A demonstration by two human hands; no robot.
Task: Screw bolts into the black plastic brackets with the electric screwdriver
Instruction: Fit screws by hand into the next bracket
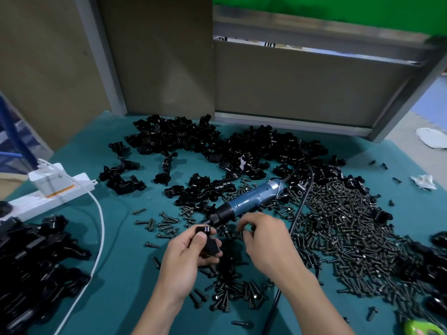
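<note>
While over bolts [338, 226], bracket [209, 240] near screwdriver [246, 204]

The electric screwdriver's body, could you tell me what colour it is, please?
The electric screwdriver is blue with a black front end, clearest in the head view.

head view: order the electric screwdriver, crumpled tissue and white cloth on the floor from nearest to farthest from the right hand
From the right hand:
1. electric screwdriver, just beyond the fingertips
2. crumpled tissue, off to the right, near the edge of the table
3. white cloth, beyond the tissue, far right
</note>
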